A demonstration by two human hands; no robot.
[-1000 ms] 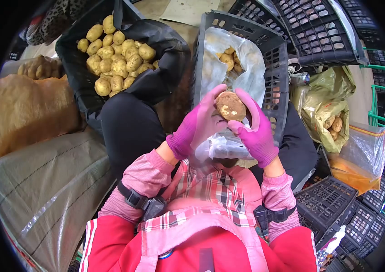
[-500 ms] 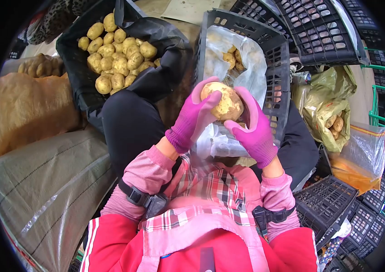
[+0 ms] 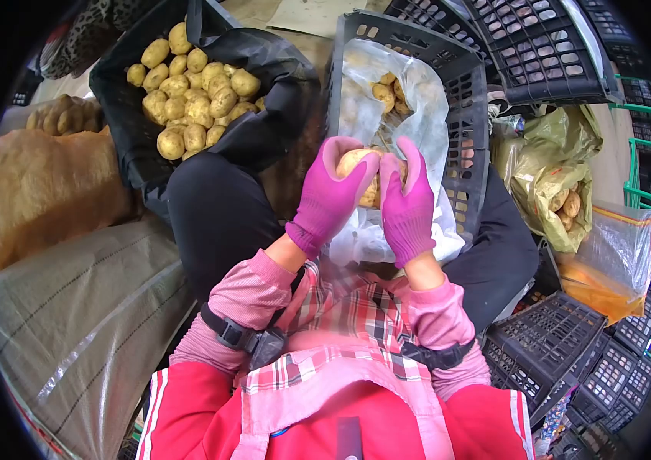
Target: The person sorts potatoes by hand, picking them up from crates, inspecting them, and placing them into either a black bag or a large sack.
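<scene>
A large pale potato (image 3: pixel 370 195) is held in front of me between two purple-gloved hands. My left hand (image 3: pixel 332 188) is wrapped round its left side, thumb across the top. From the right, my right hand (image 3: pixel 407 201) presses on it, thumb near the left thumb and fingers partly hiding it. Below the potato is a black plastic crate (image 3: pixel 467 123) lined with a whitish plastic sheet (image 3: pixel 427 123). More potatoes (image 3: pixel 388 95) show through an opening in that sheet.
To the left, a black-lined crate (image 3: pixel 279 100) holds many potatoes (image 3: pixel 197 107). A yellow-green bag (image 3: pixel 529 165) with several potatoes lies right. Stacked black crates (image 3: pixel 548 54) stand at upper right, and a large covered sack (image 3: pixel 88 322) at lower left.
My right hand has moved left and closed in over the potato's right side, its thumb now near my left thumb. The potato sits slightly lower and is more covered.
</scene>
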